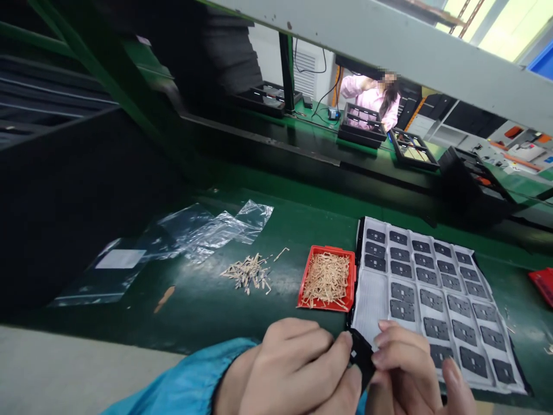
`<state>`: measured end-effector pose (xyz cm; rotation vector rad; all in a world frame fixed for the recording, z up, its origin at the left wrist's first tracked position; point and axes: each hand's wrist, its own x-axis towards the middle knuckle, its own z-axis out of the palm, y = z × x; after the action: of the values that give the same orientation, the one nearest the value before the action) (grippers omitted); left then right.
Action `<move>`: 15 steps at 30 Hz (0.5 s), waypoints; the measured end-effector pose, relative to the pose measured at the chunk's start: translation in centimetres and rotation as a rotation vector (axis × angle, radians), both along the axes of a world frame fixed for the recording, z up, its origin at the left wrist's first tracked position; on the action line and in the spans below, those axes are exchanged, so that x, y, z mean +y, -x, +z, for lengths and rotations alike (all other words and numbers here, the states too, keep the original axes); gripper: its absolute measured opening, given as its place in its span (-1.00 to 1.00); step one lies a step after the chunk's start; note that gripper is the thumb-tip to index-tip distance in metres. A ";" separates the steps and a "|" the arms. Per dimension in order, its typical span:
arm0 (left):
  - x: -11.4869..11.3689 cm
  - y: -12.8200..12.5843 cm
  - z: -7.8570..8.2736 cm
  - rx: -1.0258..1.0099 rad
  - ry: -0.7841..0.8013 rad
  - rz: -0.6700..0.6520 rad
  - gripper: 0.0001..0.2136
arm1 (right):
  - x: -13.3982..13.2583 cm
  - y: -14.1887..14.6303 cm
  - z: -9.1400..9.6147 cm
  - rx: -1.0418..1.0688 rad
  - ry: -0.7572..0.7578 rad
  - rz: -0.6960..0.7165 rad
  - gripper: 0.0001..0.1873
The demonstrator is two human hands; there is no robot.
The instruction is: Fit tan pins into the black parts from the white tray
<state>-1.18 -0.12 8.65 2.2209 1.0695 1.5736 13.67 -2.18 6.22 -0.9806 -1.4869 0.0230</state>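
At the lower edge of the view, in front of a green bench (pixel 294 227), two bare hands are working around one small black piece (pixel 364 360). A white label (pixel 120 259) is lying at the clear plastic bags (pixel 207 230) on the left; any print on it is too faint to read. A small pale square is showing on the face of the held piece, and its markings are too small to make out.

The left hand (pixel 298 369), coming out of a blue sleeve (pixel 185 380), is pinching the piece between thumb and fingers, so the piece is sitting just at its fingertips, on the hand's right. The right hand (pixel 408 366) is gripping the opposite edge with its fingertips, the piece lying to its left. Together they are holding it tilted, near the lower left part of a white tray (pixel 371 300), where rows of similar black parts (pixel 470 360) are resting in compartments.

Just beside the tray, a red bin (pixel 304 282) is holding many slender tan strips (pixel 327 276), while a loose pile (pixel 250 272) of them is lying farther left. Across the bench, a person (pixel 392 115) in pink is standing or sitting behind black frames (pixel 363 128).
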 end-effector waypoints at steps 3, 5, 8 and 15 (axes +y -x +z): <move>0.4 -0.5 -1.4 -0.037 -0.039 0.021 -0.77 | 0.0 -0.2 0.2 -0.079 -0.013 -0.067 -0.63; 0.8 -0.7 -1.9 -0.038 -0.045 0.012 -0.77 | -0.1 -0.2 0.2 -0.120 -0.015 -0.115 -0.64; 1.5 -0.5 -1.8 0.020 -0.110 -0.085 -0.79 | -0.4 -0.2 -0.2 -0.144 0.030 -0.164 -0.61; 2.8 0.1 -1.6 0.073 -0.208 -0.218 -0.72 | -0.1 0.4 -2.8 -0.027 -0.042 -0.251 -0.62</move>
<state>-1.24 2.66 7.01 2.4502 0.6771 1.5819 13.31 -2.27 3.40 -1.1307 -1.3738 -0.2024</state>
